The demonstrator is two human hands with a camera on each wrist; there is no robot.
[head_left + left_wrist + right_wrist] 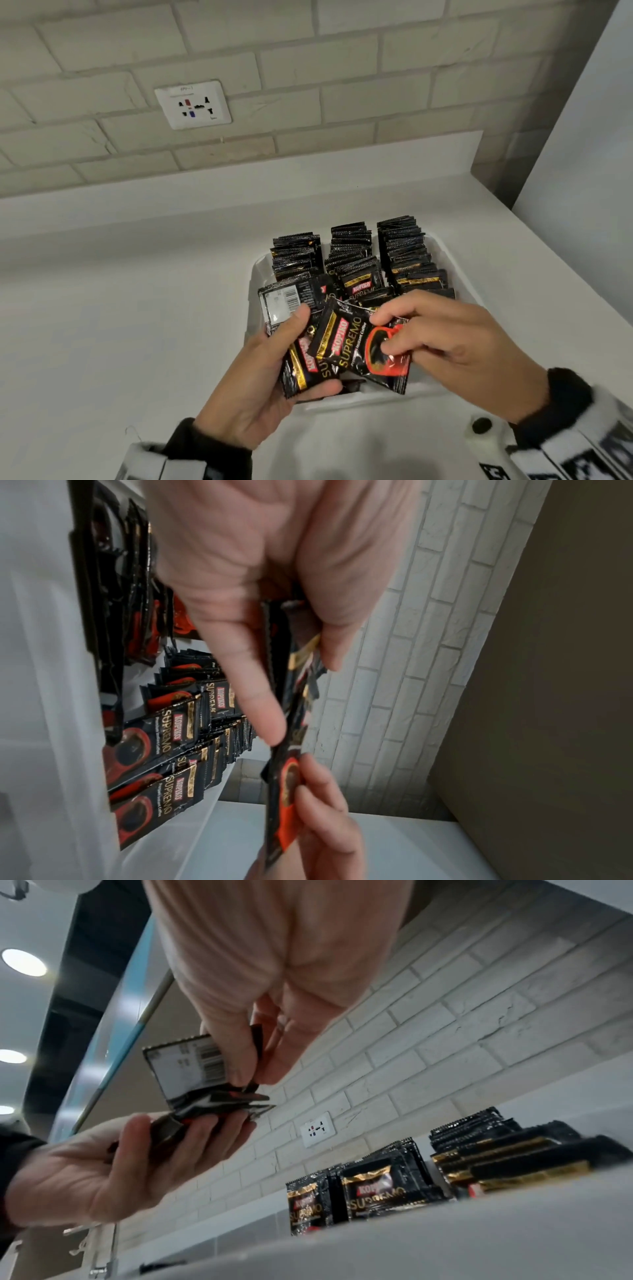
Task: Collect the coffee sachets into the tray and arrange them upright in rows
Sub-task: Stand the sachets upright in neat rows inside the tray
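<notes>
Above the near edge of the tray (255, 274), the left hand (260, 373) grips a small stack of sachets (301, 363); the right hand (445, 346) pinches one sachet (356, 346). Sorting seems in progress; next, standing it upright in a row (356, 270).

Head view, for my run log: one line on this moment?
left hand: holds black sachet bundle | right hand: pinches top sachet | white plastic tray: three upright rows
</notes>
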